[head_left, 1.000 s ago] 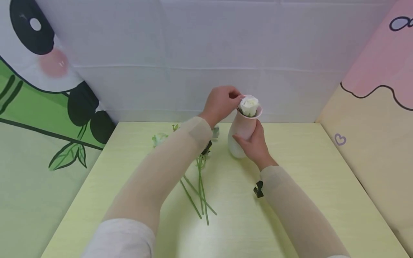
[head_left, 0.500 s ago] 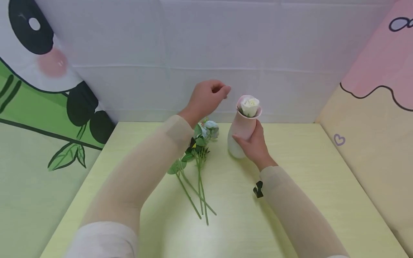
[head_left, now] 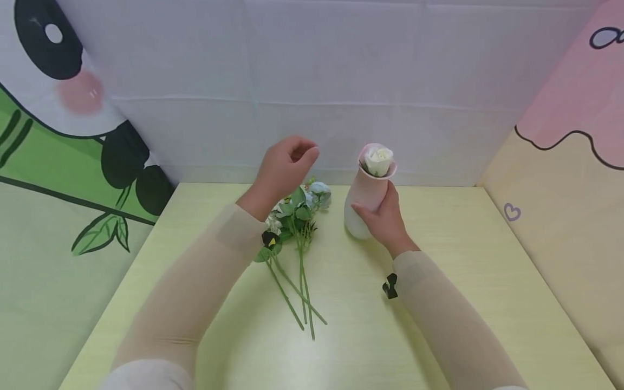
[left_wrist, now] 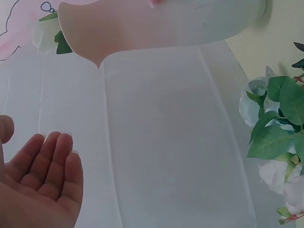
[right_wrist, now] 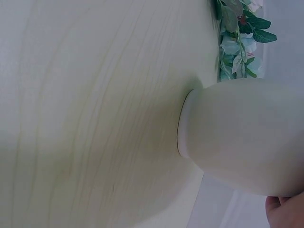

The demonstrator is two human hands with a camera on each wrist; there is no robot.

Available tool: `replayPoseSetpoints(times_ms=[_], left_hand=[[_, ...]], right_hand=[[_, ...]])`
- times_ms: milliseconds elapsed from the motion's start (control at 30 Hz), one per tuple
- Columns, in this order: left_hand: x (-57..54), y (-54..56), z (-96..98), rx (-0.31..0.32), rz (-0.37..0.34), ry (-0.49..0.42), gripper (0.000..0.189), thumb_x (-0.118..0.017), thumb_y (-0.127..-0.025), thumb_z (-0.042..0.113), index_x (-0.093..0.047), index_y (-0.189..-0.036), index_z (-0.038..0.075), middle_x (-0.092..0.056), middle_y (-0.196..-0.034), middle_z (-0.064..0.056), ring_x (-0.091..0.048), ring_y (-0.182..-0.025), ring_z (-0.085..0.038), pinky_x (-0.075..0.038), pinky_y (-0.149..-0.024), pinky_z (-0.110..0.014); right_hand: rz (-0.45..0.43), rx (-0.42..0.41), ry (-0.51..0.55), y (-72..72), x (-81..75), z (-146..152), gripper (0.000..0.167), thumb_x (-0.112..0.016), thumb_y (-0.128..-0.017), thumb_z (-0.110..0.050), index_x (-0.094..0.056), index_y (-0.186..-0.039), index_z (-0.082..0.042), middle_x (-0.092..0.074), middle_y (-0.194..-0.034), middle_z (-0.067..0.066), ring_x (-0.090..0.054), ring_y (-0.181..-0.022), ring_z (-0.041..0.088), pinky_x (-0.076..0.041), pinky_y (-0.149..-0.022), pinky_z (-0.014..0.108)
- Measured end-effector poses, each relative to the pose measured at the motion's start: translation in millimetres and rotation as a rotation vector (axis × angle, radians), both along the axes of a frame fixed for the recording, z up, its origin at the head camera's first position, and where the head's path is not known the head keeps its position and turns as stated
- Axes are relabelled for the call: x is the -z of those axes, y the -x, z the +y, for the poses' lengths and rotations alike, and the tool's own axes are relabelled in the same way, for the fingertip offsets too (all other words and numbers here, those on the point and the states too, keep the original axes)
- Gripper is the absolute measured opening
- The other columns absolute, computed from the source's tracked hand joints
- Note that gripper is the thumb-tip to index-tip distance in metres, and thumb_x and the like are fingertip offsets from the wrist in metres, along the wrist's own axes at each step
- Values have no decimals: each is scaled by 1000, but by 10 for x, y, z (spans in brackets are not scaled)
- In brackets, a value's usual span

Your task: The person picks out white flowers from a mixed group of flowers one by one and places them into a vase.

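The left hand (head_left: pixel 287 165) is empty, its fingers loosely bent and the palm partly in sight in the left wrist view; it hovers above the far left part of the bench, apart from the vase. The right hand (head_left: pixel 386 221) grips the vase (head_left: pixel 364 196) from the near right side, the thumb lying across its body. The vase stands at the far side of the bench, a little right of the middle, pinkish towards its wavy mouth and whiter below. A white rose (head_left: pixel 378 161) sits in that mouth, its bloom at the rim and the rest hidden inside.

Left of the vase, near but not touching it, lies a loose bunch of flowers (head_left: pixel 303 211) with pale blue and white blooms and green leaves, heads to the far side. Their green stems (head_left: pixel 302 287) run towards the near side, some crossing. Beige sleeves (head_left: pixel 446 319) cover both forearms. The pale wood-grained bench (head_left: pixel 492 303) reaches a creased, greyish cloth (head_left: pixel 312 65) at the far side, with a green cartoon panel (head_left: pixel 58 146) on the left and a pink and cream one on the right.
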State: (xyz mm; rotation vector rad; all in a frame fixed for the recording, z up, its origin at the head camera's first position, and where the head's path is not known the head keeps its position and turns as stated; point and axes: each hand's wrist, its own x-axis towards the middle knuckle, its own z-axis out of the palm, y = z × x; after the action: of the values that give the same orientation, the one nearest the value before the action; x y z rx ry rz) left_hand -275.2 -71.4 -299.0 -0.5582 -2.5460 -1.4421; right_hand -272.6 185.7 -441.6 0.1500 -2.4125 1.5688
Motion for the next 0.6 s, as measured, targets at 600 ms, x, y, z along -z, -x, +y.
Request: replayPoseSetpoints(times_ms=[600], left_hand=[[471,-618,-432,-195,197,34,42,-61,-104,35,-64,-135,7,-66,-127,-7,-60,-117,-27,-47,-101,-47]], right_hand=[[3,1,10,-10,6,0,95,-83,-89,-29,-20,-158,-9,-37,-149,15,-47,-132,30,-37,-112,51]])
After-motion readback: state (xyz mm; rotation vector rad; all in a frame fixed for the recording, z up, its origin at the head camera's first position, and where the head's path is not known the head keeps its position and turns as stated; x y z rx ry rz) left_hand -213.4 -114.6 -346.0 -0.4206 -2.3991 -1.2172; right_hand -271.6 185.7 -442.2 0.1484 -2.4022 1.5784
